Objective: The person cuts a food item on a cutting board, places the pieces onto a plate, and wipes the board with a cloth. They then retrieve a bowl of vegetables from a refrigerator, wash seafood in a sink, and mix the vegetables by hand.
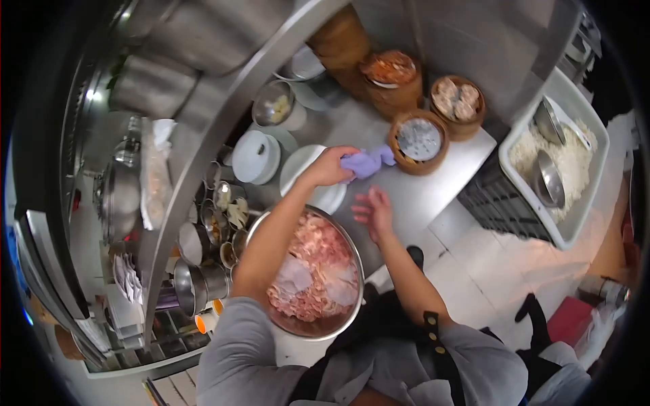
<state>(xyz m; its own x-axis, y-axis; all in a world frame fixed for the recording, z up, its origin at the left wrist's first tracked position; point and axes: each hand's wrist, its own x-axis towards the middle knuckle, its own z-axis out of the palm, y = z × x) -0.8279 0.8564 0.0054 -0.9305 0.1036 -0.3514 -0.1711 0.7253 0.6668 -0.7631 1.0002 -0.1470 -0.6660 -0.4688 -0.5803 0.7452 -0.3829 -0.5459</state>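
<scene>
A purple cloth (365,162) is gripped in my left hand (332,166), above the steel counter and beside a stack of white plates (298,164). The cloth's far end reaches the rim of a round bamboo steamer (419,141) with a perforated liner. My right hand (374,213) hovers just below the cloth, fingers spread, holding nothing. Under my left forearm sits a large steel bowl (318,271) of raw meat pieces, partly hidden by the arm.
More bamboo steamers with food (458,107) stand at the counter's back. Small steel bowls and a white lidded pot (255,157) are on the left, beneath a metal shelf edge (223,101). A white tub (596,172) of rice with metal scoops sits on a dark crate at right.
</scene>
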